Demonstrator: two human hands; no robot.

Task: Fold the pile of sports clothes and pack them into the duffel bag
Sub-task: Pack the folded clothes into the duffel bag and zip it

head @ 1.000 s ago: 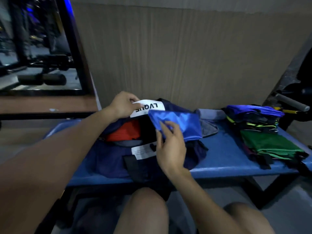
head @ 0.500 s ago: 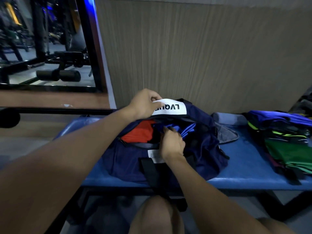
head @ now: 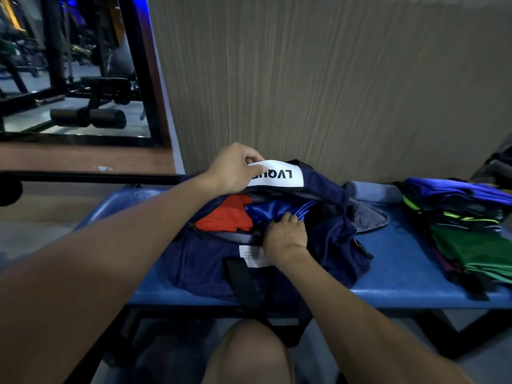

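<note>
A navy duffel bag (head: 205, 261) with a white logo panel lies open on the blue bench (head: 401, 273). My left hand (head: 235, 169) grips the bag's far rim at that white panel and holds the opening up. Inside the bag lie a folded red garment (head: 224, 216) and, to its right, a shiny blue garment (head: 271, 210). My right hand (head: 285, 236) is at the near rim, its fingers closed on the blue garment and pressed into the opening. A stack of folded clothes (head: 471, 239), blue, black with neon stripes, and green, sits on the bench at the right.
A grey folded cloth (head: 371, 189) lies behind the bag by the wood-panelled wall (head: 332, 92). A mirror (head: 69, 79) at the left shows gym machines. My knee (head: 249, 353) is below the bench's front edge, where a black bag strap (head: 243, 284) hangs down.
The blue garment, held above the bag a second ago, has gone down into the opening beside the red one under my right hand. My left hand has kept hold of the rim.
</note>
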